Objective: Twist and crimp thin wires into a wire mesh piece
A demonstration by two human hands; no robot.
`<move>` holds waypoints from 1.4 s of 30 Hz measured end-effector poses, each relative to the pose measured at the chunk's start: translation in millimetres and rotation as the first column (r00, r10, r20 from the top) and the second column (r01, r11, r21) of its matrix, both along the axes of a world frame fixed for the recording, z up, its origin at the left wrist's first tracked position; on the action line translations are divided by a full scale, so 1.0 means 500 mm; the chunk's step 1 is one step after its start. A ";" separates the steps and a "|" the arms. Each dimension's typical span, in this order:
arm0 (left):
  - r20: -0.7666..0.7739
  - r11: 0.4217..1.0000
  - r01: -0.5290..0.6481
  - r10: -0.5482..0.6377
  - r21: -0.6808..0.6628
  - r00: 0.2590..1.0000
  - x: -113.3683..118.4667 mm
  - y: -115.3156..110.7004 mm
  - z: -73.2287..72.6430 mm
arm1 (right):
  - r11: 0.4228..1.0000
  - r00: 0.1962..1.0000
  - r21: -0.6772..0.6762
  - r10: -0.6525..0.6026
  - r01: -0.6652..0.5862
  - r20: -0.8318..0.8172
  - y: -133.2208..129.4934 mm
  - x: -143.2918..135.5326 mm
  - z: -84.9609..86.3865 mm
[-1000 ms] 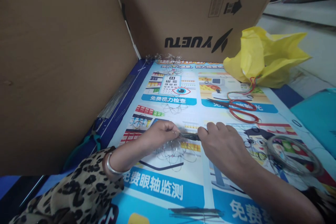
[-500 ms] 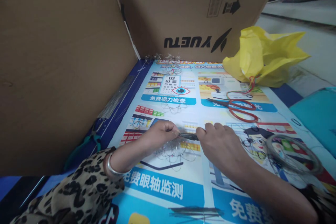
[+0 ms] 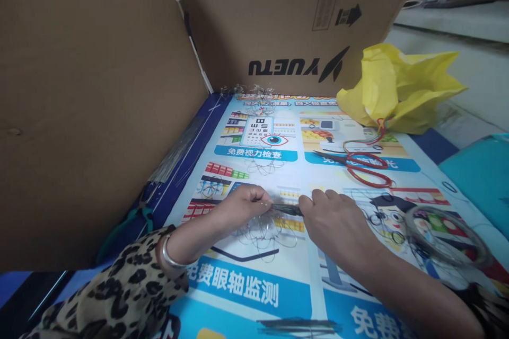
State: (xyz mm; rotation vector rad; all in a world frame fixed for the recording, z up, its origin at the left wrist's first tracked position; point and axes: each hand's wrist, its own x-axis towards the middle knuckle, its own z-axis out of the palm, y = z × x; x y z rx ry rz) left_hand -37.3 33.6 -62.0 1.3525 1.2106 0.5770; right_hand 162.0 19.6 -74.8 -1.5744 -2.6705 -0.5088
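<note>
Between my two hands runs a thin bundle of dark wires (image 3: 287,208), held level above the printed sheet. My left hand (image 3: 245,205) pinches its left end, with thumb and fingertips together. Closed round the right end is my right hand (image 3: 338,222), which hides that part. Thin looped wire (image 3: 262,233) lies or hangs just beneath the bundle; I cannot tell whether it is joined to it. Nearer me, a second bundle of straight dark wires (image 3: 300,324) lies on the sheet.
Red-handled scissors (image 3: 368,169) lie beyond my right hand, near a yellow bag (image 3: 382,90). A wire coil (image 3: 447,235) is at right. Teal-handled pliers (image 3: 127,228) and straight wires (image 3: 170,153) lie at left. Cardboard walls (image 3: 99,106) rise at left and back.
Almost nothing differs. The view has shifted slightly, and both hands keep hold of the wire bundle in about the same place.
</note>
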 end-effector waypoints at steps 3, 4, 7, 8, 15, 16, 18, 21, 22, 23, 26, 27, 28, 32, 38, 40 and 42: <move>-0.003 1.000 -0.021 0.021 -0.015 1.000 0.001 -0.001 -0.002 | 1.000 1.000 0.030 -0.005 0.005 -0.012 -0.001 -0.001 -0.001; 0.000 1.000 -0.024 0.024 -0.013 1.000 0.002 -0.001 -0.002 | 0.999 1.000 0.040 -0.006 0.007 -0.014 -0.001 -0.002 -0.001; 0.002 1.000 -0.019 0.019 0.020 1.000 0.003 -0.001 -0.002 | 0.999 1.000 0.054 0.000 0.000 -0.009 0.000 -0.004 -0.002; -0.003 0.999 -0.019 0.020 0.028 1.000 0.003 -0.001 -0.002 | 0.998 1.000 0.055 0.004 -0.004 -0.007 0.001 -0.004 -0.002; -0.023 0.999 -0.029 0.029 0.020 0.999 0.004 0.000 -0.003 | 0.998 1.000 0.051 0.026 -0.025 -0.009 0.007 -0.004 -0.008; -0.019 0.999 -0.031 0.031 0.021 0.999 0.004 0.000 -0.004 | 0.998 1.000 0.052 0.027 -0.026 -0.011 0.007 -0.004 -0.009; -0.019 0.999 -0.034 0.034 0.028 0.999 0.004 0.000 -0.003 | 0.998 0.999 0.057 0.027 -0.026 -0.017 0.008 -0.004 -0.011; -0.036 0.999 -0.035 0.036 0.032 0.999 0.004 0.001 -0.003 | 0.998 0.999 0.062 0.028 -0.027 -0.024 0.007 -0.004 -0.011; -0.038 0.999 -0.032 0.033 0.030 0.999 0.004 0.001 -0.003 | 0.998 0.999 0.063 0.030 -0.029 -0.025 0.007 -0.004 -0.010; -0.036 0.999 -0.029 0.030 0.029 0.999 0.004 0.001 -0.003 | 0.998 0.999 0.062 0.032 -0.031 -0.025 0.006 -0.004 -0.010; -0.034 0.999 -0.026 0.027 0.023 0.999 0.004 0.000 -0.003 | 0.998 0.999 0.053 0.027 -0.026 -0.027 0.005 -0.004 -0.008; -0.035 0.999 -0.028 0.029 0.021 0.999 0.004 0.000 -0.002 | 0.999 0.999 0.049 0.023 -0.021 -0.028 0.004 -0.003 -0.008; -0.034 0.999 -0.031 0.031 0.016 0.999 0.004 0.000 -0.002 | 0.999 0.999 0.044 0.020 -0.019 -0.028 0.004 -0.003 -0.008; -0.018 1.000 -0.029 0.029 0.007 0.999 0.003 0.001 0.002 | 1.000 0.999 0.028 0.014 -0.014 -0.030 0.005 -0.001 -0.010; -0.014 1.000 0.007 -0.006 0.027 1.000 -0.002 0.004 0.000 | 1.000 0.999 0.009 0.021 -0.021 -0.043 0.011 0.001 -0.005; -0.013 0.999 0.012 -0.011 0.042 1.000 -0.002 0.005 0.000 | 1.000 0.999 0.013 0.023 -0.022 -0.046 0.012 0.001 -0.004; -0.010 0.999 0.008 -0.007 0.045 1.000 -0.001 0.005 0.002 | 1.000 0.999 0.017 0.027 -0.026 -0.045 0.013 0.000 -0.003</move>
